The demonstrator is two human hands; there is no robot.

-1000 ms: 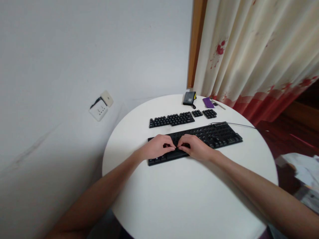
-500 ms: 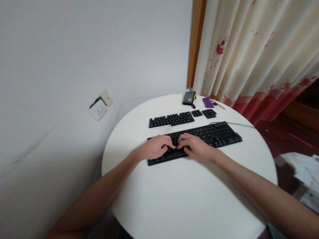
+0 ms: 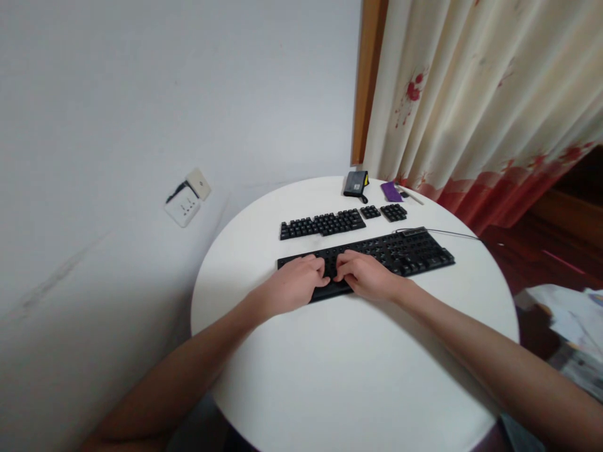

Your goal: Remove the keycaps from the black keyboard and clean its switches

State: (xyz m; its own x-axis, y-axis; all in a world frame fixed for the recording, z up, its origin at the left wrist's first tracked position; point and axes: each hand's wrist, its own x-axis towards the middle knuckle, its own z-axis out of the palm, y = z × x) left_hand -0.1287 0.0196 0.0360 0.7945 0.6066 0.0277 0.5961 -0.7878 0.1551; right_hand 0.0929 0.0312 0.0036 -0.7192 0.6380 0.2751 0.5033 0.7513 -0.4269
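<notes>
Two bare hands meet over a black keyboard (image 3: 400,252), which lies on the white bench (image 3: 358,370) under the fingers and reaches well out to the right of the right hand (image 3: 366,276). That hand is curled, its fingertips bent down onto the keys; the left hand (image 3: 296,282) is curled too, thumb and forefinger close together near the other's tips. Whether either pinches a key cannot be told.

Just beyond the hands lie the loose keycaps (image 3: 323,225) in a long block, with a small key cluster (image 3: 370,212) and a number block (image 3: 394,213) ahead of the right hand. The keyboard looks stiff and fairly light, best steadied by its long edges; each cap (small, hard, probably slick) would want a fingertip hold on its opposite sides.

The left hand covers the keyboard's near left corner, and the fingers hide the spot they work on. Markings on the caps are too small to read, and the cable (image 3: 455,234) drops from view past the bench's edge.
</notes>
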